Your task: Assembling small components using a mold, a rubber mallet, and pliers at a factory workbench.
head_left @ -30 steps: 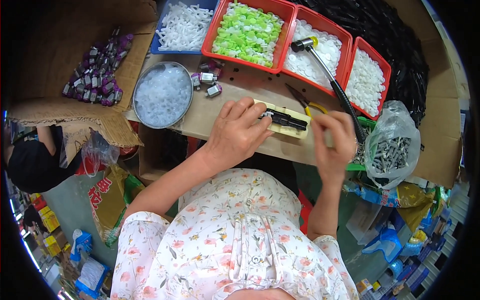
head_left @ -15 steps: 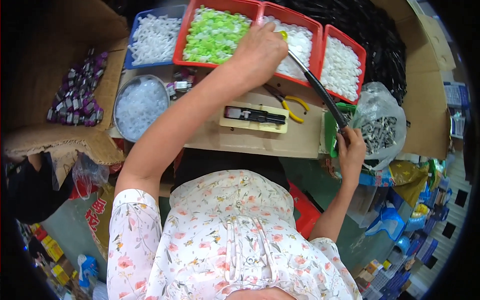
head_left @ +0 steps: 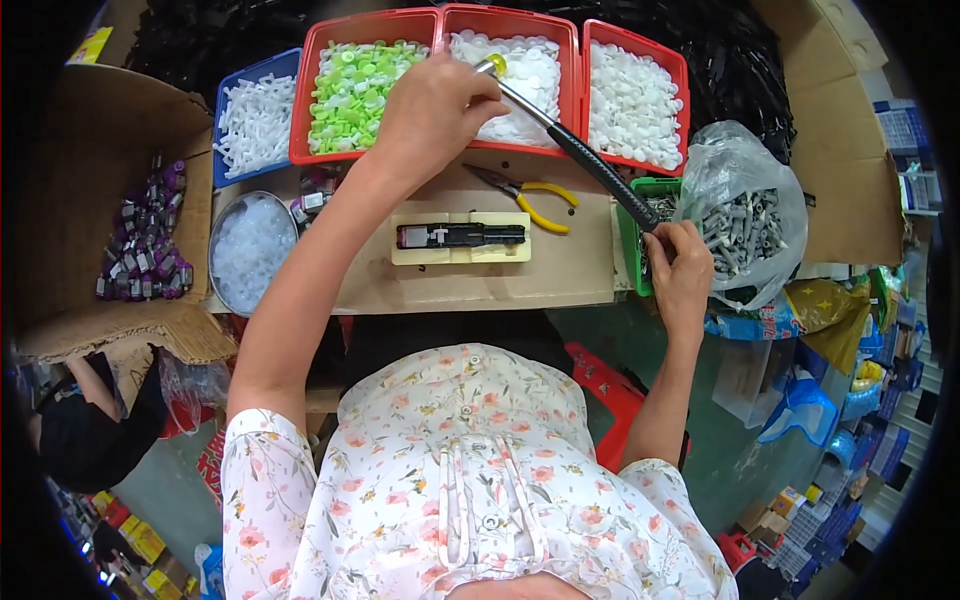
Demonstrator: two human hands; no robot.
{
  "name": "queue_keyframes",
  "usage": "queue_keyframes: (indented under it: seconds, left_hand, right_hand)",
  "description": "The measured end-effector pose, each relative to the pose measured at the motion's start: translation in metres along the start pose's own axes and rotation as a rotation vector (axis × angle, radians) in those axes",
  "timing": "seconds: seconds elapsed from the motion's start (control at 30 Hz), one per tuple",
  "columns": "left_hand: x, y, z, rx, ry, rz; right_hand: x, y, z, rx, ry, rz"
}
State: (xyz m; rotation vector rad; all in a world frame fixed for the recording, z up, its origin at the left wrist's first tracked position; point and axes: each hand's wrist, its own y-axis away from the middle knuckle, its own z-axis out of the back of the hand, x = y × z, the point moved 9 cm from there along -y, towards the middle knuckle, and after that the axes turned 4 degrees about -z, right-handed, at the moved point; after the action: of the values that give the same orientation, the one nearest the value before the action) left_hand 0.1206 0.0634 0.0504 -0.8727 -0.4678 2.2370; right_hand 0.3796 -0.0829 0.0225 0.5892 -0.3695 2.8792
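A hammer with a black grip, a metal shaft [head_left: 522, 103] and a yellow face slants over the red bins. At its head end is my left hand [head_left: 432, 112], fingers curled round the head and partly hidden. My right hand [head_left: 682, 265] is closed at the far end of the grip, beside a green bin [head_left: 628, 240]. In front of me, a cream fixture block [head_left: 460, 256] holds a long black part with a silver end [head_left: 465, 235]. Just beyond it lie pliers with yellow handles [head_left: 545, 205].
Red bins of green-and-white caps [head_left: 362, 90] and white caps [head_left: 633, 105] line the back. Left are a blue bin of white pieces [head_left: 257, 120], a bowl of clear pieces [head_left: 253, 252] and a carton of purple-and-metal parts [head_left: 150, 235]. A plastic bag of grey parts [head_left: 742, 230] stands right.
The whole view has shifted, moving the bench leftward in the picture. My left hand has drawn slightly left along the hammer's head end; my right hand stays at the grip's end.
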Motion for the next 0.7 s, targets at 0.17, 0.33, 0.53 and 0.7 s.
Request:
queue_keyframes:
  seconds: [0.17,0.33,0.53,0.7]
  left_hand:
    - [0.011,0.034,0.006,-0.037,0.588,0.483]
    - [-0.003,0.071,-0.01,-0.115,1.134,0.695]
    - [-0.026,0.087,-0.011,-0.115,1.188,0.718]
    - [-0.033,0.095,-0.01,-0.171,1.23,0.714]
  right_hand:
    - [-0.009,0.002,0.013,-0.07,-0.224,-0.045]
    - [0.017,0.01,0.035,-0.236,-0.444,-0.099]
    - [0.123,0.013,0.006,-0.113,-0.732,0.276]
    - [0.152,0.015,-0.001,-0.146,-0.74,0.397]
